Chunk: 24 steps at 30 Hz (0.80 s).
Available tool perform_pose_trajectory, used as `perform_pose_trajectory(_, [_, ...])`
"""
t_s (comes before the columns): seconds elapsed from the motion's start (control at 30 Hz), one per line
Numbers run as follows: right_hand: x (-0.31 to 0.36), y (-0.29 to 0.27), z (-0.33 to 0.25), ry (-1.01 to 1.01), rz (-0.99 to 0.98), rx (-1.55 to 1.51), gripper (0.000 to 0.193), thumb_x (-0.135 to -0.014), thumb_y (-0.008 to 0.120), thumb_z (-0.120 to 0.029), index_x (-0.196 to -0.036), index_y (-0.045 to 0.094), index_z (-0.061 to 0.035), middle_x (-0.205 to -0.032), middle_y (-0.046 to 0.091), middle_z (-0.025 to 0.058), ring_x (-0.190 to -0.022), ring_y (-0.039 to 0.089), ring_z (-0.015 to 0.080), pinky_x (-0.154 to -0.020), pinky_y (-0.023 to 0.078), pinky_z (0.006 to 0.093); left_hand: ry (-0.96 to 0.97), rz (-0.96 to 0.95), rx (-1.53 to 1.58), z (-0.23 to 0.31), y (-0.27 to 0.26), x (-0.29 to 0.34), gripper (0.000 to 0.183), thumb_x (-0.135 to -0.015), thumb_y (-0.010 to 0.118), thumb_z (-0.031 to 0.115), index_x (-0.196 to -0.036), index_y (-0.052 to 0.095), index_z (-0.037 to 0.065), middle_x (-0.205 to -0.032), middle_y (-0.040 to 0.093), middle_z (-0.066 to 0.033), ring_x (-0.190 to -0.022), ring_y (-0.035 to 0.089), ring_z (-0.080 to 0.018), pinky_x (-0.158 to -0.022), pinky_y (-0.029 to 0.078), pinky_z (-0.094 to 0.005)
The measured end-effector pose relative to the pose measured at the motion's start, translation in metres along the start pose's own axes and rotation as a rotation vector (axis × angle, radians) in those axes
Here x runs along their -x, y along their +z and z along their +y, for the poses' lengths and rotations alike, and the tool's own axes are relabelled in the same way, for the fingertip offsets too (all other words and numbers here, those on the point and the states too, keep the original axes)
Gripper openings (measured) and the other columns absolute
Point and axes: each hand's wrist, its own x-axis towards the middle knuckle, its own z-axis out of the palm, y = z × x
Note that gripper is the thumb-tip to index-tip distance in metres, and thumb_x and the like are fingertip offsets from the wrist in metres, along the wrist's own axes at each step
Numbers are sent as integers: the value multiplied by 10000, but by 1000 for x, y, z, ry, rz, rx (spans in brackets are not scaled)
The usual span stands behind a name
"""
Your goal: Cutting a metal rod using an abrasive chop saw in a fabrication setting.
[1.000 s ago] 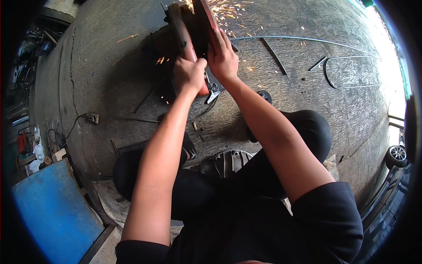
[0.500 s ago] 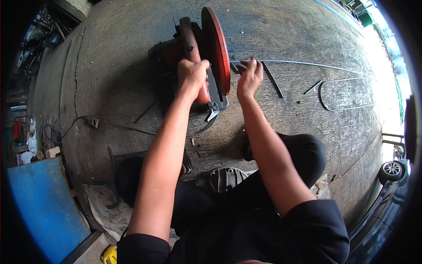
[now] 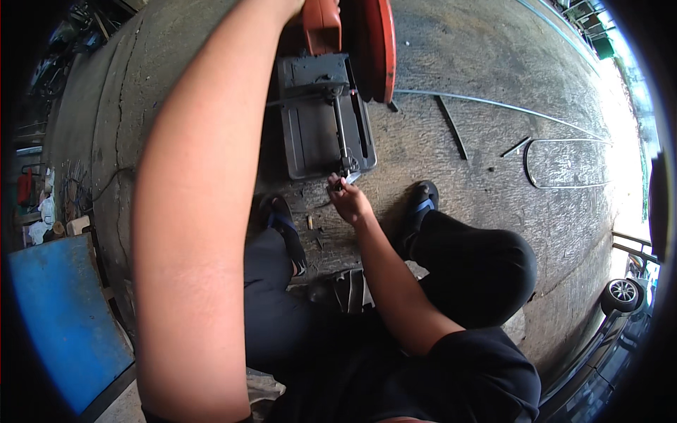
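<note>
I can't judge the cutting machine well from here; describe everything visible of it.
The cutting machine stands on the concrete floor, its top cut off by the frame. It has a red handle, a red rounded guard on the right and a dark, metal-looking base. A slim rod runs above the base to a shiny crank. The left hand is at the handle, mostly unseen; the right hand is at the crank. No sparks show.

A head-worn fisheye looks down at the floor [image 3: 557,225].
</note>
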Motion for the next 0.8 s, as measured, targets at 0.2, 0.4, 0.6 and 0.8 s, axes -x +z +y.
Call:
perform_pose_trajectory(0.2, [-10, 9, 14, -56, 196, -63, 285, -871, 601, -13, -1111, 449, -46, -1045, 566, 84, -968, 561, 238, -958, 443, 402, -63, 38, -22, 1, -4, 0, 195, -640, 548, 120, -753, 466, -17, -630, 485, -184, -536, 537, -314, -522, 515, -475])
perform_pose_trajectory(0.4, [4, 28, 35, -691, 691, 1389, 430, -732, 683, -42, -1124, 506, -29, -944, 666, 112, -878, 642, 283, -827, 484, 345, -13, 25, -58, -2, -8, -3, 196, -638, 551, 122, -754, 479, -18, -624, 495, -184, -529, 537, -313, -526, 519, -463])
perform_pose_trajectory(0.6, [13, 13, -4, 307, 161, -464, 645, -872, 485, -498, -1158, 494, 80, -1058, 621, 190, -875, 636, 305, -767, 541, 392, -71, -6, -30, 0, -8, 1, 184, -650, 548, 136, -743, 484, -9, -627, 507, -174, -529, 538, -305, -535, 512, -447])
perform_pose_trajectory(0.8, [-5, 34, -8, -49, 500, 7, 260, -801, 688, -73, -1014, 545, -33, -937, 586, 85, -815, 592, 204, -717, 522, 318, -113, 30, 15, -8, 2, 14, 183, -667, 547, 168, -748, 473, 22, -626, 505, -155, -536, 524, -284, -532, 493, -434])
